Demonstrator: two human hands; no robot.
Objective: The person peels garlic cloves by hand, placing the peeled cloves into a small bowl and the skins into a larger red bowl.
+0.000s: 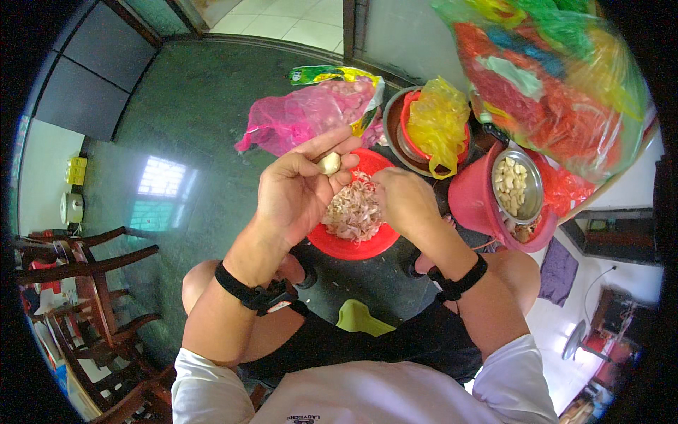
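Observation:
My left hand (296, 191) is palm up and holds a pale garlic clove (329, 164) between thumb and fingers, over the left rim of a red plastic basin (365, 249). Papery garlic skins (357, 212) lie heaped in the basin. My right hand (405, 199) is above the basin's right side, knuckles up with its fingers bent down; the fingertips are hidden, so whether it holds anything cannot be told. To the right, a steel bowl (536, 185) of peeled garlic cloves (511, 183) rests on a pink bucket (471, 191).
Beyond the basin lies a pink mesh bag (286, 119) of garlic bulbs. A metal basin (393, 127) holds a red bowl and a yellow plastic bag (437, 119). A large bag of plastic bags (556, 90) is at upper right, wooden chairs (100, 297) at left.

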